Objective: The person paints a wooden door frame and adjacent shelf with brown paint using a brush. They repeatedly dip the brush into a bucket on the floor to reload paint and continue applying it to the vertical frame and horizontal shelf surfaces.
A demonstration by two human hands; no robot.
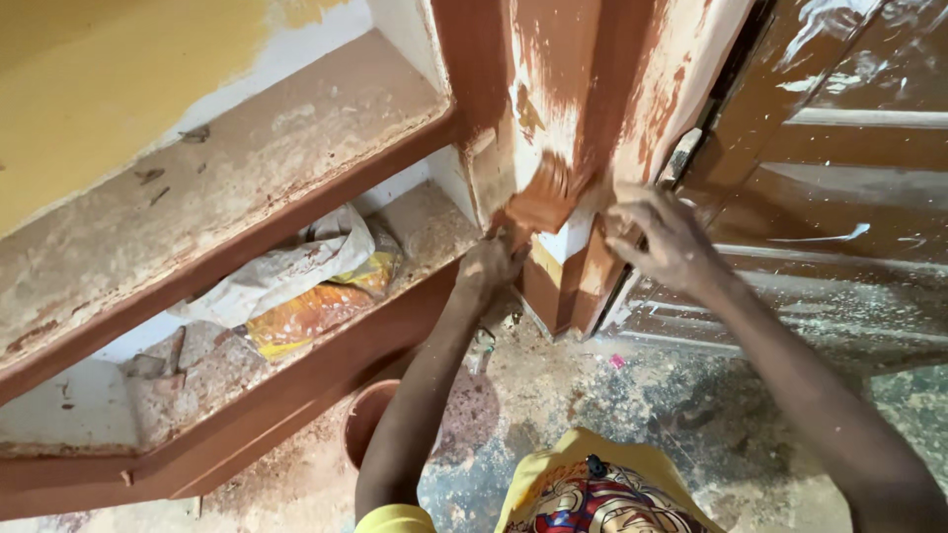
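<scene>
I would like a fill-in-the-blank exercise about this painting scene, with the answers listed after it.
1. The left hand holds a ____ whose bristles press on the door frame.
2. The fresh paint on the frame is ____ in colour.
3. The right hand rests against the frame, beside the wooden ____.
4. On the lower shelf lies a crumpled ____.

Missing words: paintbrush; brown; door; bag

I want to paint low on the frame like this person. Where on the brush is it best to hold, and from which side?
Hold the paintbrush by its handle, the lower end, coming from below, as the left hand does. The bristle end points up and lies against the door frame, wet with brown paint, so only the handle is clean and free. The right hand rests on the frame's edge.
</scene>
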